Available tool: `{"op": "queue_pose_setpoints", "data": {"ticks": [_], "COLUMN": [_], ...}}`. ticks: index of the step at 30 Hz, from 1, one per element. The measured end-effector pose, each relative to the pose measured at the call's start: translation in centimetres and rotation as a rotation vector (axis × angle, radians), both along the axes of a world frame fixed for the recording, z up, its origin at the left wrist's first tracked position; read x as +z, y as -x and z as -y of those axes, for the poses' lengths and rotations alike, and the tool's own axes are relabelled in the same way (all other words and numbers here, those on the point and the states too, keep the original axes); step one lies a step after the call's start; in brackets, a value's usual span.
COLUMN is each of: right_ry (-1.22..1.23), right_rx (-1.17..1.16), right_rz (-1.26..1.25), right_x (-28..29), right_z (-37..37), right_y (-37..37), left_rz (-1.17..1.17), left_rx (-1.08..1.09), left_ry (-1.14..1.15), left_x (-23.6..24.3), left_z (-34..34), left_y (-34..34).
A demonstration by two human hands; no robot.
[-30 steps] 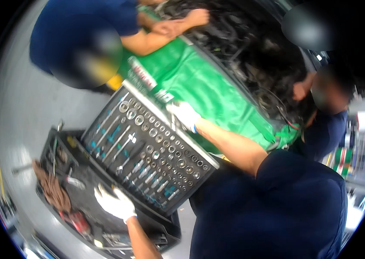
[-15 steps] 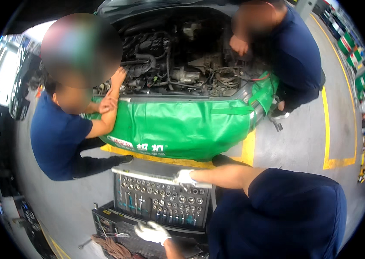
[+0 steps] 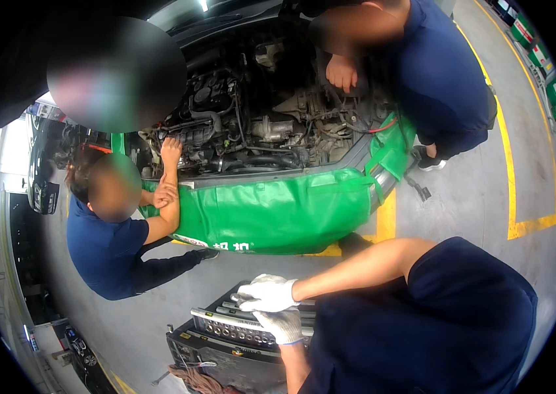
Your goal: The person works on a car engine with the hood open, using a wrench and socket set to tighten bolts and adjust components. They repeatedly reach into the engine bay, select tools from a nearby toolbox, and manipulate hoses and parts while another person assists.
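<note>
My two white-gloved hands meet above the tool chest point(image 3: 225, 364). My right hand point(image 3: 268, 295) lies uppermost, its fingers bent over the chest's edge. Something small may be in them, but I cannot make it out. Just below it, my left hand point(image 3: 283, 326) has its fingers drawn together, partly hidden under the right glove. Beside the gloves runs the pale front edge of the socket drawer point(image 3: 215, 320). A strip of the drawer stays exposed, showing rows of metal sockets point(image 3: 242, 333).
Beyond the chest stands a car with its engine bay point(image 3: 251, 125) exposed and a green cover point(image 3: 278, 210) over its front. One co-worker point(image 3: 110, 249) leans in at left, another point(image 3: 445, 79) at right. Brown cloth or cord point(image 3: 196, 379) lies by the chest. Yellow lines point(image 3: 508, 164) mark the floor.
The socket drawer has slid back into the chest, covering most of its sockets. My left hand has come up and right to meet my right hand. The view has shifted.
</note>
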State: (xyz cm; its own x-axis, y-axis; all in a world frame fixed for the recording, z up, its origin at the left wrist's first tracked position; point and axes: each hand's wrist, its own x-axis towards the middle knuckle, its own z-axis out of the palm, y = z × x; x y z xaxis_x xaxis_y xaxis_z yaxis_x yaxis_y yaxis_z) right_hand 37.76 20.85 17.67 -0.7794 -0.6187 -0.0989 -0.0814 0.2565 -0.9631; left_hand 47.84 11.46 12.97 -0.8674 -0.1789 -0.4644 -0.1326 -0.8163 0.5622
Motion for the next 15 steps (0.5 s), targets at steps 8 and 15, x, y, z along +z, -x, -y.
{"op": "queue_pose_setpoints", "data": {"ticks": [8, 15], "right_ry": [0.857, 0.18], "right_rx": [-0.201, -0.132], "right_rz": [0.936, 0.748], "right_x": [0.9, 2.6], "right_z": [-5.8, -13.6], "right_y": [5.7, 10.6], "left_rz": [0.097, -0.048], "left_rx": [-0.365, -0.179], "left_ry": [0.029, 0.019], "left_x": [2.6, 5.9], "left_z": [0.1, -2.4], "left_y": [4.0, 12.1]}}
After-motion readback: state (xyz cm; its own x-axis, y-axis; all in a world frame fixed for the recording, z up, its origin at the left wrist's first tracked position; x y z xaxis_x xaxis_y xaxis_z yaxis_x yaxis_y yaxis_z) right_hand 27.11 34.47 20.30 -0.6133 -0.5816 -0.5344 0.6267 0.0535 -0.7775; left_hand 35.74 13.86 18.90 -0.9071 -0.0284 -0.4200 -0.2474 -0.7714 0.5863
